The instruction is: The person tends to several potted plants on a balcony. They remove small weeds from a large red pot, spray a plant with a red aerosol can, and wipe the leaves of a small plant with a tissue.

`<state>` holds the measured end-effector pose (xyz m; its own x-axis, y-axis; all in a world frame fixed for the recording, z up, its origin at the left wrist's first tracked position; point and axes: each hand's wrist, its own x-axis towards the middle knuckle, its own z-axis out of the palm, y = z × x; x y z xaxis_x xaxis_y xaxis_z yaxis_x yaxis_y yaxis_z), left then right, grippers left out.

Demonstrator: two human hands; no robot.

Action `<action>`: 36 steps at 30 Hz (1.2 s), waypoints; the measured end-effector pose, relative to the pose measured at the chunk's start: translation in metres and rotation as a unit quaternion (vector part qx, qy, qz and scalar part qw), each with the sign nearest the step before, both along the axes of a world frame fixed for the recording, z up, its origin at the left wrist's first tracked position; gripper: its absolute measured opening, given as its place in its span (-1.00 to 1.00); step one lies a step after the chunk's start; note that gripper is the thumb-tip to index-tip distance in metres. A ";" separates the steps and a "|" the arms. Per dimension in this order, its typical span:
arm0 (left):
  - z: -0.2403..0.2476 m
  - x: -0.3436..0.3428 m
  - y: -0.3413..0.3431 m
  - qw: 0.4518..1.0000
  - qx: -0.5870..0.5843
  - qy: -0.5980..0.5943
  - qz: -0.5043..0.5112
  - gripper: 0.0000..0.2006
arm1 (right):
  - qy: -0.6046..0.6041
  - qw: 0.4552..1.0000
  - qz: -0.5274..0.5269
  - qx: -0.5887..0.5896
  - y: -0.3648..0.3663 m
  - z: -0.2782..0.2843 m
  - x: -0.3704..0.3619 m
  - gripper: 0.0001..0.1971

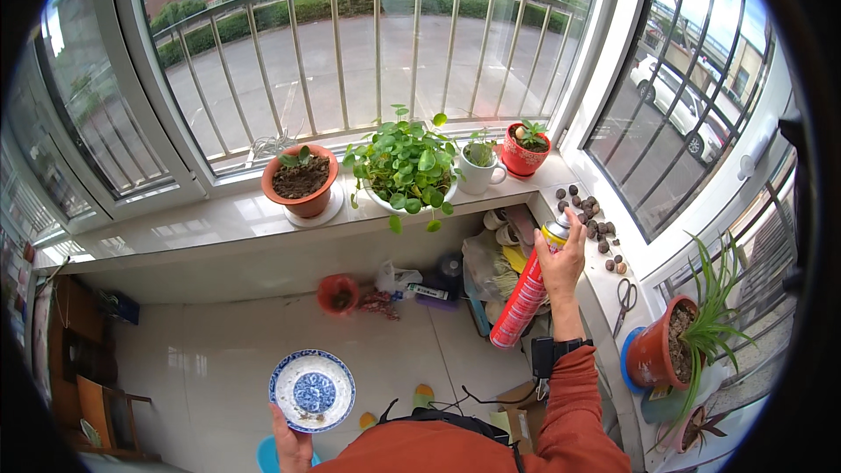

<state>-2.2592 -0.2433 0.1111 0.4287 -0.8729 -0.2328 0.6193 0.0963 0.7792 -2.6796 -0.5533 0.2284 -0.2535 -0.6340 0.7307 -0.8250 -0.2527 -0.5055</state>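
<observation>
Presently the right hand (pixel 561 263) grips a red spray can (pixel 524 298) raised near the sill's (pixel 219 223) right corner, the left hand (pixel 293 447) holds a blue-patterned saucer (pixel 312 390); spraying not evident.

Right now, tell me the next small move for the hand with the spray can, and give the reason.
Probably swing the red spray can left toward the leafy green plant on the sill. The right hand holds it raised with a finger near the nozzle, but it sits off to the plant's right. The left hand only holds the blue-and-white saucer low.
</observation>
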 end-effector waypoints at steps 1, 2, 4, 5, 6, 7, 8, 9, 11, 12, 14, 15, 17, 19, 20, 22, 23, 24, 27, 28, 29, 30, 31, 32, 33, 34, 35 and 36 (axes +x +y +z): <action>-0.003 -0.001 0.001 1.000 0.020 0.001 0.012 -0.38 | 0.000 1.000 0.006 -0.002 -0.001 0.000 0.003 -0.38; -0.004 -0.001 0.004 1.000 0.018 0.004 0.015 -0.38 | 0.000 1.000 0.022 -0.012 -0.001 0.001 0.006 -0.38; -0.007 0.001 0.011 1.000 0.018 0.006 0.019 -0.38 | -0.001 1.000 0.027 -0.004 0.001 0.000 0.014 -0.38; -0.009 0.003 0.016 1.000 0.021 0.007 0.019 -0.38 | -0.004 0.999 0.042 -0.010 0.003 -0.001 0.018 -0.38; -0.010 0.006 0.021 1.000 0.023 0.008 0.019 -0.38 | -0.004 0.999 0.037 0.001 0.005 -0.002 0.023 -0.38; -0.012 0.008 0.025 0.999 0.025 0.012 0.024 -0.38 | -0.005 0.999 0.039 0.005 0.008 -0.002 0.027 -0.38; -0.014 0.011 0.029 0.999 0.025 0.016 0.028 -0.38 | -0.006 0.999 0.049 -0.004 0.011 -0.002 0.030 -0.38; -0.015 0.013 0.033 0.999 0.027 0.021 0.032 -0.38 | -0.003 0.999 0.048 -0.007 0.014 -0.002 0.034 -0.38; -0.016 0.016 0.040 0.998 0.029 0.014 0.045 -0.38 | -0.005 0.999 0.039 0.013 0.023 -0.002 0.042 -0.37; -0.015 0.019 0.043 0.999 0.005 0.011 0.040 -0.38 | -0.003 0.999 0.046 0.005 0.028 -0.003 0.047 -0.37; -0.012 0.026 0.049 0.998 0.033 0.010 0.043 -0.38 | 0.006 0.999 0.044 0.013 0.041 -0.005 0.057 -0.37; -0.011 0.029 0.052 0.999 0.008 0.011 0.028 -0.38 | 0.013 0.998 0.055 0.001 0.049 -0.008 0.062 -0.37; -0.008 0.037 0.057 0.998 0.033 0.028 0.046 -0.38 | 0.006 0.997 0.074 0.017 0.063 -0.014 0.075 -0.36; -0.006 0.044 0.062 0.998 0.026 0.038 0.046 -0.38 | -0.007 0.994 0.104 0.036 0.078 -0.022 0.089 -0.35; -0.006 0.049 0.063 0.998 0.020 0.038 0.042 -0.38 | -0.017 0.992 0.120 0.045 0.083 -0.026 0.097 -0.33; -0.005 0.057 0.068 0.998 0.019 0.039 0.044 -0.38 | -0.007 0.989 0.143 0.045 0.096 -0.034 0.116 -0.30; -0.005 0.062 0.071 0.998 0.023 0.039 0.051 -0.38 | -0.008 0.986 0.160 0.047 0.103 -0.038 0.126 -0.28; -0.005 0.066 0.074 0.998 0.005 0.037 0.056 -0.38 | -0.009 0.982 0.183 0.049 0.109 -0.041 0.137 -0.27; -0.005 0.073 0.089 0.994 0.016 0.029 0.103 -0.38 | -0.014 0.960 0.269 0.071 0.120 -0.052 0.173 -0.22; -0.005 0.075 0.097 0.994 -0.018 0.019 0.108 -0.38 | -0.013 0.952 0.297 0.074 0.123 -0.056 0.186 -0.22; -0.004 0.075 0.106 0.989 0.006 0.022 0.143 -0.39 | -0.023 0.941 0.328 0.085 0.125 -0.059 0.197 -0.22; -0.004 0.073 0.117 0.985 0.005 0.027 0.170 -0.39 | -0.015 0.931 0.351 0.097 0.127 -0.062 0.207 -0.20; -0.004 0.068 0.127 0.981 -0.019 0.032 0.190 -0.39 | -0.016 0.919 0.381 0.106 0.128 -0.066 0.217 -0.20; -0.005 0.063 0.137 0.972 -0.003 0.031 0.232 -0.40 | -0.017 0.904 0.412 0.114 0.129 -0.070 0.227 -0.19; -0.007 0.056 0.149 0.963 -0.009 0.031 0.268 -0.41 | -0.017 0.889 0.442 0.118 0.129 -0.075 0.237 -0.18; -0.003 0.047 0.163 0.953 -0.019 0.029 0.302 -0.42 | -0.015 0.874 0.469 0.127 0.129 -0.077 0.245 -0.18; 0.000 0.034 0.179 0.942 -0.018 0.029 0.334 -0.43 | -0.002 0.863 0.492 0.118 0.129 -0.079 0.254 -0.19; 0.003 0.021 0.194 0.932 -0.002 0.024 0.363 -0.44 | 0.011 0.848 0.519 0.108 0.130 -0.082 0.264 -0.19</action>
